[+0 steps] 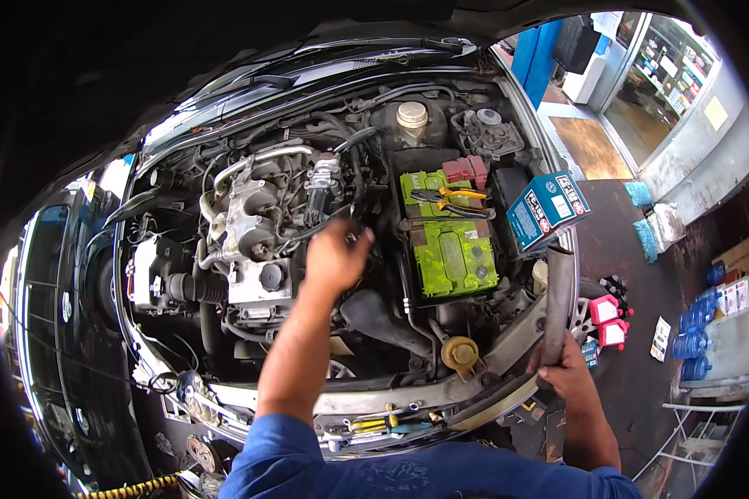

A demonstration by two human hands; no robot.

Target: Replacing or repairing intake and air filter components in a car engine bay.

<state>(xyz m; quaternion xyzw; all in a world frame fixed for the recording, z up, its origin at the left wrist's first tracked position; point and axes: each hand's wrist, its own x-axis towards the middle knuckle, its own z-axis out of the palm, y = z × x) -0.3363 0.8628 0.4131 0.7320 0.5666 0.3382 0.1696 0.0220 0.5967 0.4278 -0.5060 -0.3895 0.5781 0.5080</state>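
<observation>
In the engine bay (250, 208), my left hand (339, 254) reaches beside the dark hoses right of the metal intake manifold, its fingers curled on something dark that I cannot make out. My right hand (560, 366) grips the lower end of a long, dull grey tube (559, 299), held upright at the bay's right front edge. Yellow-handled pliers (462, 194) lie on the lime-green battery (453, 262). A blue box (545, 209) rests beside the battery, above the tube.
The open bonnet hangs overhead. Hand tools (374, 422) lie along the front edge. A dark car (50, 316) stands left. At right are red bottles (606, 320), several blue water jugs (695, 341), a folding rack (695, 437) and a glass doorway (662, 75).
</observation>
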